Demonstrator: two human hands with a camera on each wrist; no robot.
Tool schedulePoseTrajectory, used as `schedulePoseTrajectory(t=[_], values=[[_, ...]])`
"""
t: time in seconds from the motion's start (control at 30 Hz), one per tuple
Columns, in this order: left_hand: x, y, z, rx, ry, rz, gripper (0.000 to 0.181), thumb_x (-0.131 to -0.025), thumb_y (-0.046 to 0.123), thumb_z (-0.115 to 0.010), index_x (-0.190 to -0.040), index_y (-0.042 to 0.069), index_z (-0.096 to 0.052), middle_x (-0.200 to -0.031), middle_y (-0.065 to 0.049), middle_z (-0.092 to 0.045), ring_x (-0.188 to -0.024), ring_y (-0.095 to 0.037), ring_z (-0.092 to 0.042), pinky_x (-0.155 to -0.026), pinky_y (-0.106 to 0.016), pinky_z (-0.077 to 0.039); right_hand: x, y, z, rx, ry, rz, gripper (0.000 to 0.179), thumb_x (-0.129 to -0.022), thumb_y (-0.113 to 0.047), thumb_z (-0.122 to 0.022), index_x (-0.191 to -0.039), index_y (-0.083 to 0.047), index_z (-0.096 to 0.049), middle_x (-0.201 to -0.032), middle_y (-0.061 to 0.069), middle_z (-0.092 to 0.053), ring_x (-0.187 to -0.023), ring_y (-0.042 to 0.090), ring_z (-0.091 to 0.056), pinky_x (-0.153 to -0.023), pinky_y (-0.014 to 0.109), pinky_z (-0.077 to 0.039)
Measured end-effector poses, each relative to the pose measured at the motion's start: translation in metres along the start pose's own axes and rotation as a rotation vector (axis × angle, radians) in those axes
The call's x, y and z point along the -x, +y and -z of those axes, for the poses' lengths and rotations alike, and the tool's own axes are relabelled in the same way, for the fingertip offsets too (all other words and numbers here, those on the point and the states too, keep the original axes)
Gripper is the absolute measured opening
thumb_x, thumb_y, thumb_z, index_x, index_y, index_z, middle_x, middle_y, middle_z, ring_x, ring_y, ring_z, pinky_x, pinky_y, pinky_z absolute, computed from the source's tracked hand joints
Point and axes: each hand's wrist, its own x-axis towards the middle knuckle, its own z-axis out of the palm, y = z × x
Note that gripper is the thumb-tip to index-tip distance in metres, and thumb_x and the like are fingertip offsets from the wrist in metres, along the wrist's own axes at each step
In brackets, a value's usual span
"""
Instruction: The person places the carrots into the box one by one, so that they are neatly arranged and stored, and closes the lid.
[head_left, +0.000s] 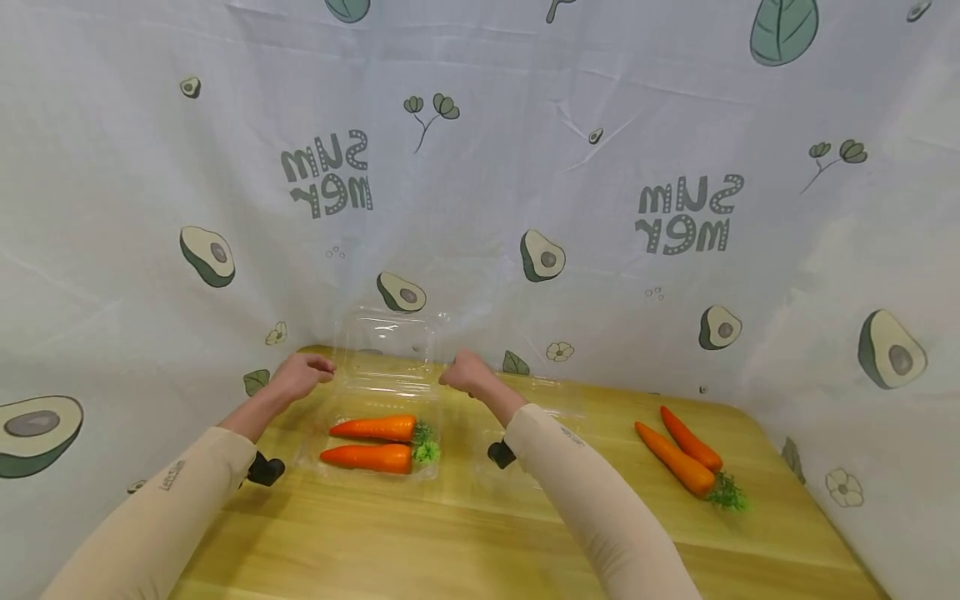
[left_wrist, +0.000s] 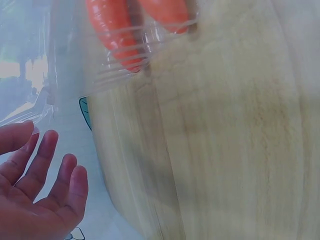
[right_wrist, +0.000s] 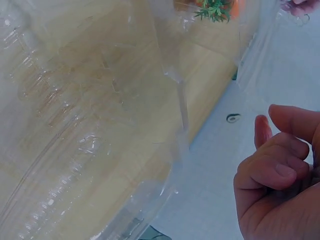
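A clear plastic clamshell box [head_left: 311,462] holds two orange carrots [head_left: 375,457] lying side by side, their green tops to the right. Its hinged clear lid [head_left: 390,337] stands raised at the back. At the lid's left edge, my left hand [head_left: 300,377] pinches the rim between thumb and index finger, the other fingers loosely spread [left_wrist: 42,190]. My right hand [head_left: 468,372] is at the opposite edge, thumb and index finger at the rim and the remaining fingers curled [right_wrist: 275,175].
Right of the filled box lies a second clear clamshell [head_left: 487,475], partly hidden by my right forearm. Two more carrots [head_left: 678,462] lie on the wooden table [head_left: 337,533] at the right. A white printed curtain [head_left: 480,167] hangs behind the table and along its sides.
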Motion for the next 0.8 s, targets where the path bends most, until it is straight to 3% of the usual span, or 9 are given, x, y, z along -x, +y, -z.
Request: schedulePoseTrajectory(t=[0.17,0.5,0.67,0.8], values=[[0.004,0.004,0.001,0.026,0.055,0.011,0.034,-0.105,0.018,-0.052,-0.128,-0.005,-0.061,-0.135,-0.027,-0.057,-0.120,-0.043,-0.052,-0.098,-0.054,-0.045,0.009,0.000,0.001,0.077,0.011,0.055,0.056,-0.094,-0.015,-0.068,-0.049,-0.018,-0.034,-0.049,-0.006,-0.020,-0.041,0.012,-0.019,-0.042,0.028,-0.025],[0.013,0.015,0.007,0.092,0.162,-0.054,0.029,-0.105,0.018,-0.052,-0.123,-0.002,-0.064,-0.132,-0.026,-0.061,-0.120,-0.043,-0.054,-0.101,-0.056,-0.045,0.021,-0.002,0.007,0.153,0.055,0.150,0.055,-0.096,-0.017,-0.067,-0.049,-0.017,-0.038,-0.048,-0.006,-0.023,-0.044,0.010,-0.018,-0.047,0.028,-0.024],[0.022,0.017,0.009,0.080,0.213,-0.098,0.034,-0.105,0.023,-0.055,-0.124,-0.003,-0.065,-0.129,-0.025,-0.063,-0.118,-0.043,-0.056,-0.100,-0.055,-0.047,0.030,-0.002,0.009,0.147,0.105,0.196,0.025,-0.096,-0.018,-0.066,-0.073,-0.008,-0.070,-0.057,-0.005,-0.044,-0.049,0.012,-0.034,-0.052,0.028,-0.034],[0.031,0.016,0.009,0.053,0.239,-0.130,0.037,-0.105,0.027,-0.055,-0.125,-0.002,-0.065,-0.127,-0.024,-0.065,-0.115,-0.041,-0.059,-0.097,-0.054,-0.049,0.038,-0.001,0.008,0.130,0.119,0.223,0.020,-0.095,-0.019,-0.067,-0.093,-0.003,-0.078,-0.064,-0.003,-0.056,-0.053,0.013,-0.040,-0.053,0.028,-0.036]])
